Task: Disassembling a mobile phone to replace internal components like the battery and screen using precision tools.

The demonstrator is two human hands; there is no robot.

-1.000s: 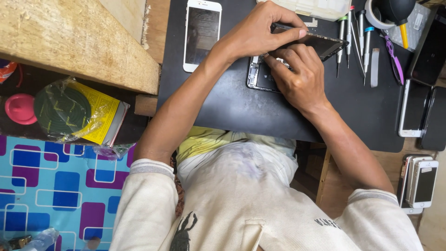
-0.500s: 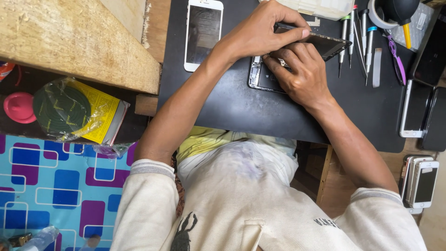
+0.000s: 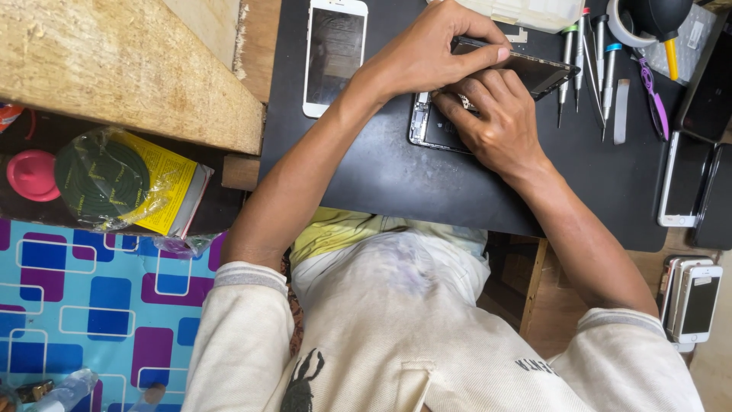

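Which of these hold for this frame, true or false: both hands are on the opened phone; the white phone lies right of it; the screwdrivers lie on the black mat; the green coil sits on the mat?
1. Both the left hand and the right hand are on the opened phone: true.
2. The white phone lies right of it: false, it lies to its left.
3. The screwdrivers lie on the black mat: true.
4. The green coil sits on the mat: false, it lies off the mat, in a plastic bag with a yellow box.
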